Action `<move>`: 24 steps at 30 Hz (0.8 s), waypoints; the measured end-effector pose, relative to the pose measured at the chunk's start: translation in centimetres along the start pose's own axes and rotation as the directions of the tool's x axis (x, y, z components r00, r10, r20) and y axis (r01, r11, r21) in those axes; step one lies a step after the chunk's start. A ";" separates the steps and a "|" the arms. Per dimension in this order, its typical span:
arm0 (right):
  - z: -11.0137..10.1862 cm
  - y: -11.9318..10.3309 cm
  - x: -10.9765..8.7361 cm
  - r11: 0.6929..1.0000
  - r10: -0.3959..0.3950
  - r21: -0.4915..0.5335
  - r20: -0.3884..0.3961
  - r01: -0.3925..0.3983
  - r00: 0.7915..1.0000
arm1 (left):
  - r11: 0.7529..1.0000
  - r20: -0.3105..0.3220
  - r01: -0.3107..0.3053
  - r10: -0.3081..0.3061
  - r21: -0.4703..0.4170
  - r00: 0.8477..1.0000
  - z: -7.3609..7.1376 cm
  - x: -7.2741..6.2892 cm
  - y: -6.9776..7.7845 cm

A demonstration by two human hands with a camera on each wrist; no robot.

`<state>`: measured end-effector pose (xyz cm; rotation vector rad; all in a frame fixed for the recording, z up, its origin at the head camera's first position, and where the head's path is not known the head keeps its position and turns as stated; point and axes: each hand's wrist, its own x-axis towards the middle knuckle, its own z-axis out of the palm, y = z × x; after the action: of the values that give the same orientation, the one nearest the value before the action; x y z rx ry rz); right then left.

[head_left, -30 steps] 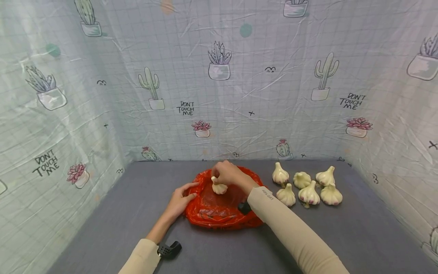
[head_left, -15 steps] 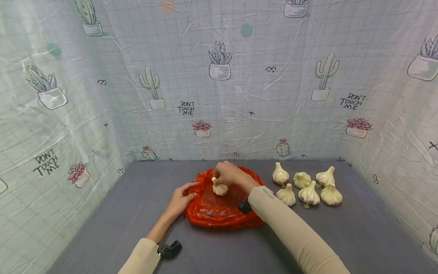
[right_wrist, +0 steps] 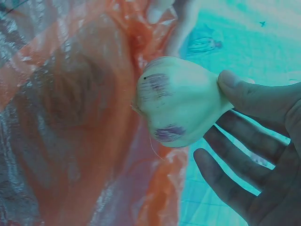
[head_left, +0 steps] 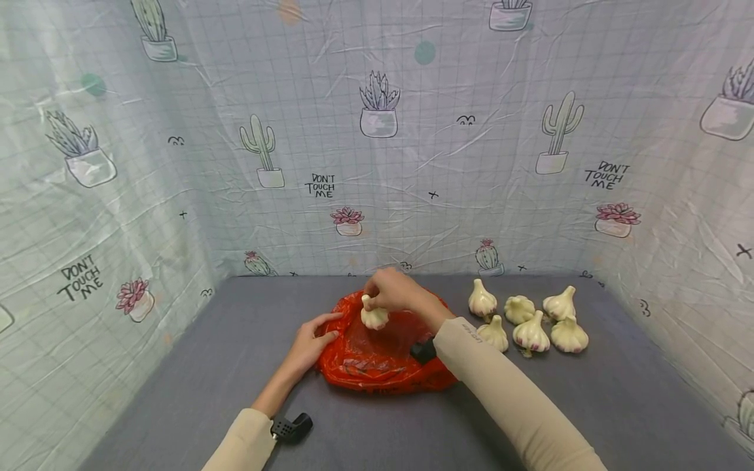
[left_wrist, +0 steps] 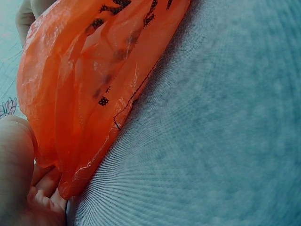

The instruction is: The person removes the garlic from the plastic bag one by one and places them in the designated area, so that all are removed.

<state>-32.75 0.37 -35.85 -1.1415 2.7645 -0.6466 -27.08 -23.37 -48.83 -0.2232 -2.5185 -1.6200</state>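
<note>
My right hand (head_left: pixel 396 292) pinches a garlic bulb (head_left: pixel 374 319) by its stem, above the opening of a red plastic bag (head_left: pixel 383 379). In the right wrist view, the pale bulb (right_wrist: pixel 176 101) with purple patches hangs from the thumb and fingers, beside the bag wall. My left hand (head_left: pixel 308 345) holds the bag's left edge. In the left wrist view, the thumb (left_wrist: pixel 15 162) lies on one side of the red plastic (left_wrist: pixel 89 94) and fingers show behind it. No other bulb can be made out inside the bag.
Several garlic bulbs (head_left: pixel 531 333) stand in a loose group on the grey table (head_left: pixel 200 366), right of the bag. A curtain with cactus prints (head_left: pixel 448 157) surrounds the table at the back and sides.
My right hand has risen slightly with the garlic bulb, which now hangs a little higher and farther left. My left hand and the bag have stayed nearly still.
</note>
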 end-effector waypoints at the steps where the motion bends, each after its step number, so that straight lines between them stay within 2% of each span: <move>1: -0.2 -0.1 -0.1 1.000 -0.005 0.005 -0.006 0.005 1.000 | 1.000 0.003 0.003 -0.003 -0.003 1.000 0.0 0.0 0.0; 13: -2.4 -0.7 -2.0 0.998 -0.028 0.053 -0.085 0.032 0.996 | 1.000 0.018 0.010 -0.010 -0.006 1.000 -0.3 -0.2 0.5; 19: -3.1 -0.7 -3.1 0.998 -0.033 0.046 -0.138 0.040 0.990 | 1.000 0.025 0.013 -0.013 -0.010 1.000 -0.3 -0.2 0.4; 24: -3.8 -0.9 -4.0 0.995 -0.024 0.088 -0.164 0.039 0.986 | 1.000 0.019 0.016 -0.016 -0.011 1.000 -0.2 -0.1 0.2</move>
<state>-30.17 3.93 -32.39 -1.1645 2.8200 -0.8989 -26.97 -23.50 -48.56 -0.2215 -2.5327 -1.6457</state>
